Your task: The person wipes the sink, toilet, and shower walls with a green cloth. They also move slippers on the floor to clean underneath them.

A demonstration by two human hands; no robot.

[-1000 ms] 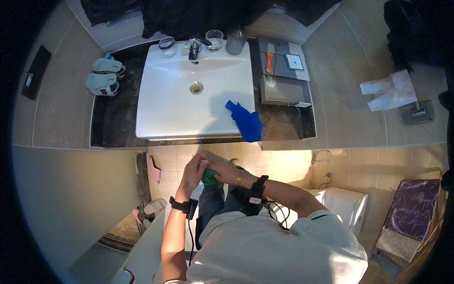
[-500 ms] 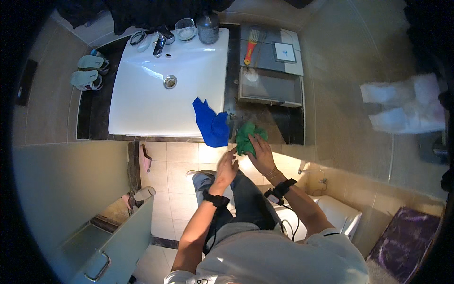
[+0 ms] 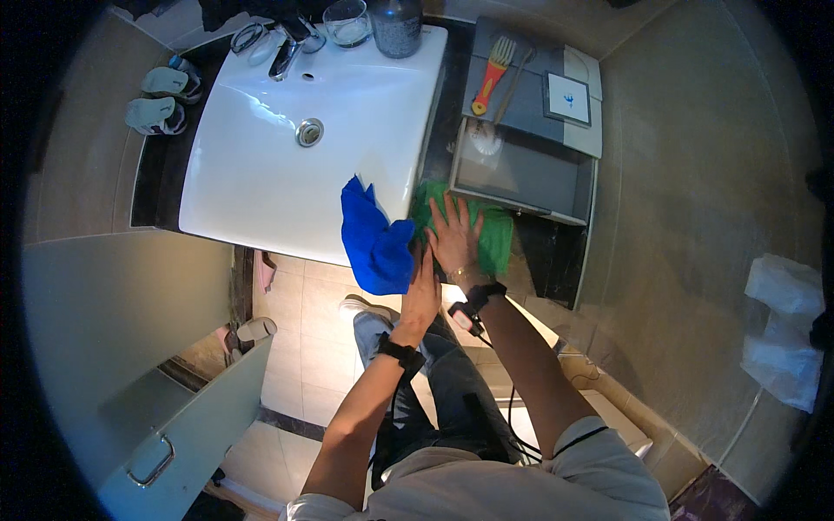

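- Right hand [image 3: 453,233] lies flat, fingers spread, pressing a green cloth [image 3: 495,239] on the dark counter's front edge [image 3: 543,252].
- Left hand [image 3: 423,286] rests beside it, grip unclear.
- Wiping appears underway; next likely needs a sweep along the counter.

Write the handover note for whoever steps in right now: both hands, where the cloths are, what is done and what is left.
Right hand: flat, fingers spread, pressing the green cloth on the dark counter beside the sink; no closed grip.
Left hand: just below the right, at the counter's front edge, between the two cloths; whether it grips anything cannot be told.
Blue cloth: draped over the sink's front edge, untouched.
Grey tray: behind the green cloth.
Done: green cloth is down on the counter.
Left: probably wiping the counter; whether it is clean cannot be seen.
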